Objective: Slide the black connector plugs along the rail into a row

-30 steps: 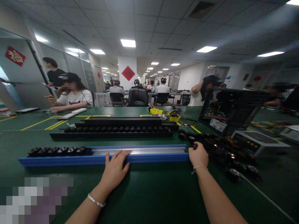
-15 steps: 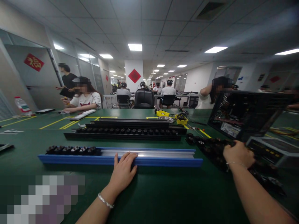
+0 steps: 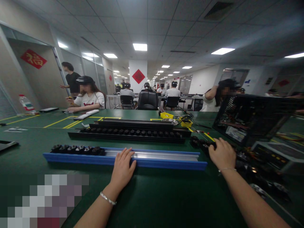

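Observation:
A long blue rail (image 3: 166, 163) with a silvery inner channel lies across the green table. In its left part sits a row of small black parts with metallic tops (image 3: 79, 149). My left hand (image 3: 122, 166) lies on the rail near its middle, fingers stretched out over the channel and thumb apart. Off the rail's right end, my right hand (image 3: 223, 154) is curled, with a small black part (image 3: 212, 144) at its fingertips; the fingers partly hide it. Loose black parts (image 3: 257, 171) lie in a heap around and behind that hand.
Beyond the blue rail lie black rails (image 3: 125, 138), one filled with similar parts. An open computer case (image 3: 251, 117) and a grey metal box (image 3: 275, 155) stand at right. Yellow trays (image 3: 166, 115) sit farther back. Co-workers sit across the table.
My right hand has moved left from the heap toward the rail's right end. My left hand stays on the rail, slightly farther left in view. The camera view has shifted slightly.

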Action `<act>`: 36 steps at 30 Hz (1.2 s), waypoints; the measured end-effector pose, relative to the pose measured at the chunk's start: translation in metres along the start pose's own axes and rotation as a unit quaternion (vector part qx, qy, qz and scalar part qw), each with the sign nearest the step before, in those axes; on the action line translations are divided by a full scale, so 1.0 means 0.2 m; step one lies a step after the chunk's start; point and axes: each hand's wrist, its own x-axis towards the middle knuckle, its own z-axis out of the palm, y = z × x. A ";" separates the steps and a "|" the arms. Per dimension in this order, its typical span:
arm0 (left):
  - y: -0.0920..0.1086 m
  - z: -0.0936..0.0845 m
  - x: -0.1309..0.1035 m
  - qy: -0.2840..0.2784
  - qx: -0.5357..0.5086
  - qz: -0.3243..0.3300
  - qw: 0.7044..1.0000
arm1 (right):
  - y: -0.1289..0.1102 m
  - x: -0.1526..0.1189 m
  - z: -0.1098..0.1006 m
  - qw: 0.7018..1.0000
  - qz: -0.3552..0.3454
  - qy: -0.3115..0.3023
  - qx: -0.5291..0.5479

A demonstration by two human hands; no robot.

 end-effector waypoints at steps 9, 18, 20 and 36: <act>-0.22 -0.10 0.06 0.150 0.059 -0.302 0.940 | -0.51 -0.40 -0.01 0.980 -0.122 -0.141 0.076; -0.31 -0.14 0.07 0.097 0.052 -0.388 0.915 | -0.54 -0.39 0.00 0.987 -0.082 -0.119 0.071; -0.31 -0.15 0.07 0.085 0.047 -0.390 0.916 | -0.53 -0.39 -0.01 0.984 -0.094 -0.130 0.077; -0.34 -0.14 0.07 0.085 0.042 -0.388 0.917 | -0.48 -0.37 -0.04 0.955 -0.146 -0.206 0.154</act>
